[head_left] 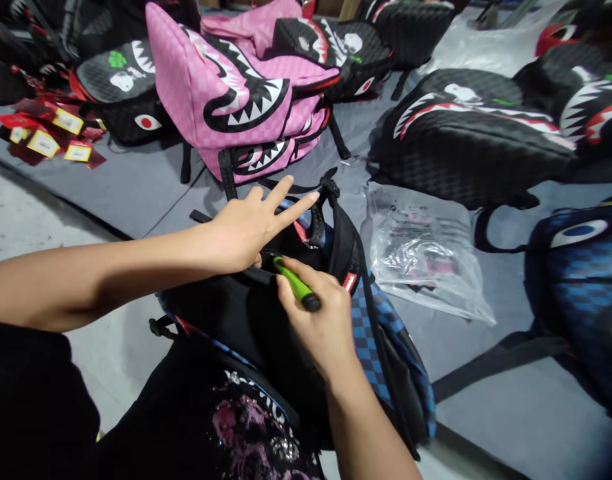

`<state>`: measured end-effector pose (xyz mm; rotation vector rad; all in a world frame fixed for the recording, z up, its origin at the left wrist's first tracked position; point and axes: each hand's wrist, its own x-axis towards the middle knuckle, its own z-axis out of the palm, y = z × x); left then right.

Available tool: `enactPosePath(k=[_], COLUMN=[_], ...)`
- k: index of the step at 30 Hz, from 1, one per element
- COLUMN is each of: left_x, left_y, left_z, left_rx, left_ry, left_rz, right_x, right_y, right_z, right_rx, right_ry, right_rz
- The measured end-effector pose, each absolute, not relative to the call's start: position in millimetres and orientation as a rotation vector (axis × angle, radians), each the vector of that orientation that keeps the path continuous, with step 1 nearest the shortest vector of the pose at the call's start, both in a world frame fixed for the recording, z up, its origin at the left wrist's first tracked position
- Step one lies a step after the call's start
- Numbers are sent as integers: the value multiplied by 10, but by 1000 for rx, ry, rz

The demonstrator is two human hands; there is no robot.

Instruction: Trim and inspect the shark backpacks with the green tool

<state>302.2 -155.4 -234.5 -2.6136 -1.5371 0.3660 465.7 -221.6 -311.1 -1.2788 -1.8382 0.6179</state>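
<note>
A black and blue-checked backpack (369, 327) leans against my body at the table's edge, its back panel and straps towards me. My right hand (319, 310) is closed around a pen-like tool with a bright green handle (297, 283) and a black end. The tool's tip points into the dark upper part of the backpack, where it is hard to make out. Across the backpack's top lies my left hand (246, 230), two fingers stretched out and its thumb low by the tool's tip. Whatever its other fingers touch is hidden.
Pink shark-mouth backpacks (186, 87) stand just beyond. Black backpacks (436, 150) are at the right rear, and a blue-checked one (581, 267) lies at right. A clear plastic bag (426, 253) rests on the grey-covered table (466, 393). Red tags (43, 143) are piled at left.
</note>
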Motion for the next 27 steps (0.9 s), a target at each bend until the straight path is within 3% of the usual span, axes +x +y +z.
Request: enactPosePath(k=[4, 16, 27], left_x=[3073, 3062, 3172], left_y=[-1645, -1468, -1454], left_z=[-2385, -2461, -2438], left_rx=[-2449, -2522, -2457], left_ry=[-1609, -1438, -1577], left_rz=[400, 436, 496], right_x=[4457, 4596, 4486], right_y=[-2188, -2142, -2017], right_z=[-3207, -3297, -3325], right_rx=[-1169, -1148, -1140], right_ry=[-1704, -1654, -1644], right_rz=[757, 779, 817])
